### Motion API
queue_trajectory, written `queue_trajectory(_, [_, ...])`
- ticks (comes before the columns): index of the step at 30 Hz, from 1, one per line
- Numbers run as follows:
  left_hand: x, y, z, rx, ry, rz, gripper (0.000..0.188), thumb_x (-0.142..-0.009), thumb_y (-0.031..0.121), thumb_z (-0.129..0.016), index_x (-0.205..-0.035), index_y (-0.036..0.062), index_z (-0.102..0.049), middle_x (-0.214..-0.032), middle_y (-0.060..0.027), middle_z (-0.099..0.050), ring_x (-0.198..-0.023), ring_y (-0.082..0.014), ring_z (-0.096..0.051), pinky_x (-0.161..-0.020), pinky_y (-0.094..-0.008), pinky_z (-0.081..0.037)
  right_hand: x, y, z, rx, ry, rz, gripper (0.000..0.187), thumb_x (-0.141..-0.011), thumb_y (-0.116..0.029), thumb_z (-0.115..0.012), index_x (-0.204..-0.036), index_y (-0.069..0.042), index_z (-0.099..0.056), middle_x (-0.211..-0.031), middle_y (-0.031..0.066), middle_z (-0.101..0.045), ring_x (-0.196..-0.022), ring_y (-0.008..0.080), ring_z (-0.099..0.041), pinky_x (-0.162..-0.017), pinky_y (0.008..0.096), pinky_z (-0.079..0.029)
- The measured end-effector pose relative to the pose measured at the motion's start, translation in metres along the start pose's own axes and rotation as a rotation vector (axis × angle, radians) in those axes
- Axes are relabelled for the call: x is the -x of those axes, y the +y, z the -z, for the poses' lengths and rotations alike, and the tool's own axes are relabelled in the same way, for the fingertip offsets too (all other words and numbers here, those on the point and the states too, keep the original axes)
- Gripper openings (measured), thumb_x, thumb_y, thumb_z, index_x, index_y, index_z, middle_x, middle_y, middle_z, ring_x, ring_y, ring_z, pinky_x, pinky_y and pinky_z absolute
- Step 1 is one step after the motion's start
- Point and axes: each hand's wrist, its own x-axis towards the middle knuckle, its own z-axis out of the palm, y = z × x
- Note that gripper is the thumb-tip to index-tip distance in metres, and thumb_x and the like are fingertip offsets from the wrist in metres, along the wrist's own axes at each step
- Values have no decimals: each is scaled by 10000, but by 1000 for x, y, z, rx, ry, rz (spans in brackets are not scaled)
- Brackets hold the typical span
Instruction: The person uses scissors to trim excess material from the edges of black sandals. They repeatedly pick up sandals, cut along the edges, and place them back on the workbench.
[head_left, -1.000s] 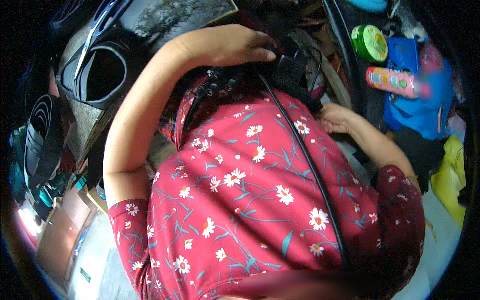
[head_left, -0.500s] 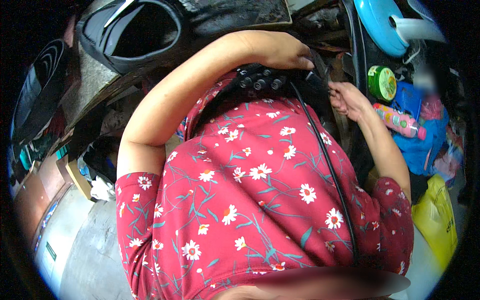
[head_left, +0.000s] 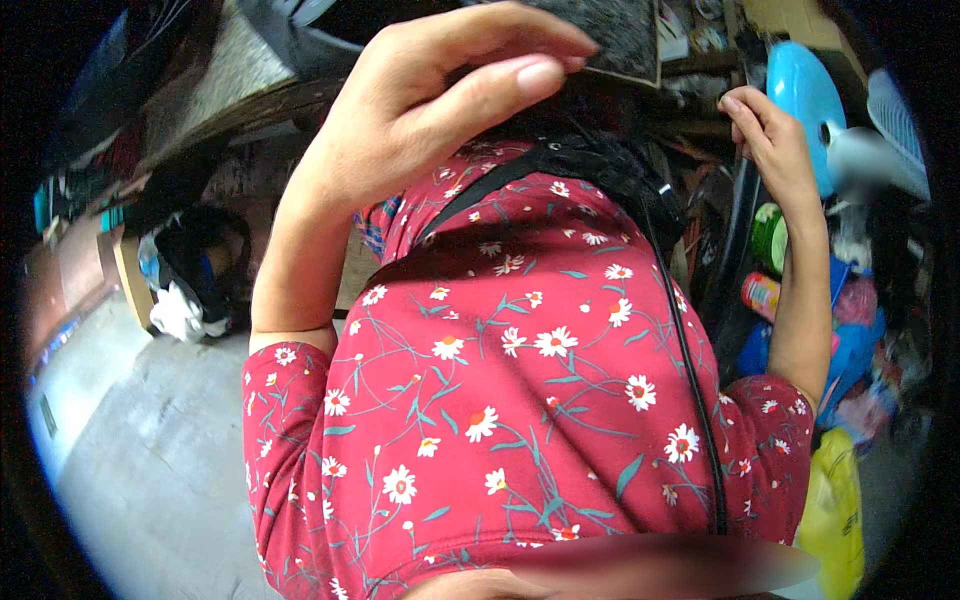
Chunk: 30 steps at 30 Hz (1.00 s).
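Head view: the thumb and fingers of the left hand (head_left: pixel 440 110) stand apart, bent loosely, with nothing visible between them. The right hand (head_left: pixel 775 145) is raised on the other side, its fingers curled; whether they pinch something thin, I cannot tell. Between and below the hands, the black waist strap (head_left: pixel 492 187) crosses the floral red shirt (head_left: pixel 530 350), apart from both, and a black cable (head_left: pixel 690 390) runs down the shirt. This reads as a moment between grips; handling the strap would call for lowering both hands and closing the fingers. Farther out, a blue plastic disc (head_left: pixel 800 100) stands just beside the right hand, and a yellow plastic bag (head_left: pixel 835 500) lies past the right sleeve.
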Motion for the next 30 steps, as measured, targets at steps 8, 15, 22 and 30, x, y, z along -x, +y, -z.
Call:
queue_trajectory(8, [69,21,31,-383,97,-43,224,-887,123,-720,-1080,15,-685,-952,-131,-708,-870,-286,-697,-776,-361,-550,-71,-122,0,175,74,710,126,-930,-137,-672,-952,-13,-665,-844,122,-653,-716,232,-641,-681,316,-512])
queue_trajectory(15, [80,5,58,-1103,815,-174,342,-822,138,-747,-1139,43,-664,-1135,-156,-650,-1073,-352,-596,-944,-417,-487,-99,-192,-33,306,106,1013,145,-869,-194,-726,-909,-68,-668,-957,85,-644,-865,272,-639,-746,367,-516])
queue_trajectory(22, [58,-21,69,-1047,577,-200,774,-930,404,-649,-1539,51,-326,-1558,-204,-356,-1437,-368,-349,-1182,-424,-294,-127,-200,-26,512,282,964,261,-888,-277,-702,-1041,-68,-665,-1047,105,-639,-1013,323,-579,-896,429,-472])
queue_trajectory(30, [59,-33,66,-1168,471,112,724,-916,337,-653,-1557,204,-343,-1612,-162,-297,-1456,-365,-341,-1173,-568,-256,-121,-182,-17,421,135,659,302,-887,-257,-707,-1113,-64,-652,-994,134,-660,-950,306,-632,-840,414,-497])
